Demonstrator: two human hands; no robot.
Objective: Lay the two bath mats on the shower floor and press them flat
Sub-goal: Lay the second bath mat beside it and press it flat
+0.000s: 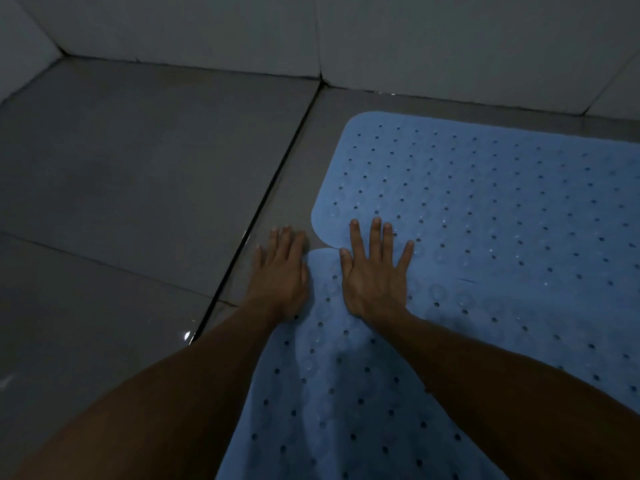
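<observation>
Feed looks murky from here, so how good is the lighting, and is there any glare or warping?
Head view: dim and bluish, low contrast, soft detail; small glare spots on the wet floor near the left forearm; wide-angle bending of the grout lines; both mats and both hands, left and right, readable.

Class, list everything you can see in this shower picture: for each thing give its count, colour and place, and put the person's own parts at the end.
Perforated blue rubber bath mats: two; far mat lies flat at right near the wall, near mat runs toward the camera, its surface rippled; their rounded corners meet under the right hand.
Grey floor tiles: several, dark grout lines, left and around the mats.
Pale grey wall tiles: several, along the top.
Left hand: one, flat, partly on floor beside the near mat's corner.
Right hand: one, fingers spread, across both mats.
</observation>
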